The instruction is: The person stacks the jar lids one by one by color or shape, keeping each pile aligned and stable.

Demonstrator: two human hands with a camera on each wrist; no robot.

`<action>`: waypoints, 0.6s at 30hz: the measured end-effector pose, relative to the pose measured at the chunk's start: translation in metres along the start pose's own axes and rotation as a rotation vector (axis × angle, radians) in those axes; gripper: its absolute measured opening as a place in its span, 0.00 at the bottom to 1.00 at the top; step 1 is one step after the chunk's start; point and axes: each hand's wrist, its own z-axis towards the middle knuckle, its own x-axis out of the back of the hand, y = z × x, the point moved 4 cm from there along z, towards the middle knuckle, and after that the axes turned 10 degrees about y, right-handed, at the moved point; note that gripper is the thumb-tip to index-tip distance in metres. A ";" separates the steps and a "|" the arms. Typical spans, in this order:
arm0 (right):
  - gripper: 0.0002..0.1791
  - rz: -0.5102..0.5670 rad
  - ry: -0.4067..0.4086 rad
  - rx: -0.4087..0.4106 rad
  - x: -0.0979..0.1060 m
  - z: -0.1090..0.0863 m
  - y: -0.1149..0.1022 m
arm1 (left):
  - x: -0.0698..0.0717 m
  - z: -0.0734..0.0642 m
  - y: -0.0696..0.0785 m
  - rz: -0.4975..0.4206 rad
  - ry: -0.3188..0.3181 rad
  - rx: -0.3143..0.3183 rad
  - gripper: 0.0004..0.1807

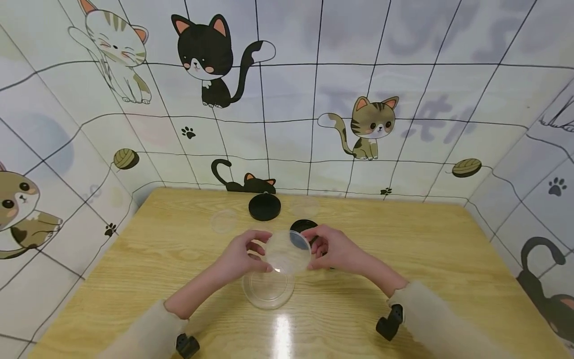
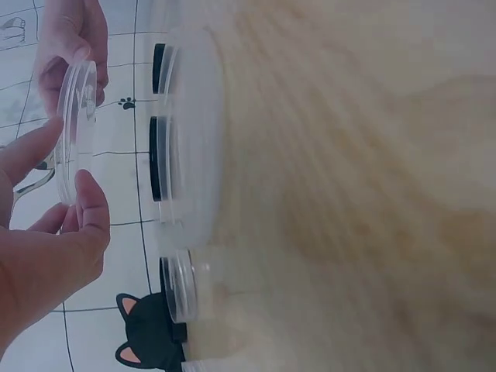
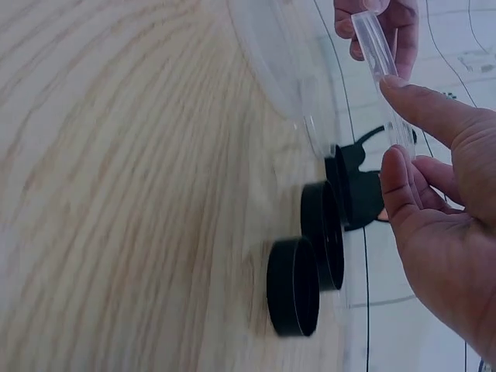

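Note:
Both hands hold a clear round plastic lid (image 1: 287,254) up over the table, tilted toward the camera. My left hand (image 1: 244,254) pinches its left edge between thumb and fingers. At the opposite edge, my right hand (image 1: 336,252) grips it the same way. The left wrist view shows the lid (image 2: 76,132) edge-on, with a raised rim. Just below and nearer on the tabletop lies a larger clear round piece (image 1: 268,301), partly overlapped by the held lid in the head view.
Behind the hands are a black round lid (image 1: 264,207) and another black round piece (image 1: 301,225), partly hidden. Faint clear discs (image 1: 223,221) lie farther back. Black ring-shaped caps (image 3: 293,287) show in the right wrist view. A cat-patterned cloth (image 1: 291,109) rises behind the wooden table (image 1: 179,219).

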 end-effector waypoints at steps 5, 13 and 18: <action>0.39 0.027 -0.039 -0.014 -0.019 0.005 -0.005 | 0.012 -0.019 -0.007 0.007 0.029 0.026 0.41; 0.39 0.020 -0.070 0.005 -0.046 0.006 -0.004 | 0.023 -0.045 -0.018 0.024 0.074 0.076 0.41; 0.39 -0.001 -0.100 0.030 -0.062 0.008 -0.002 | 0.027 -0.058 -0.025 0.037 0.103 0.106 0.41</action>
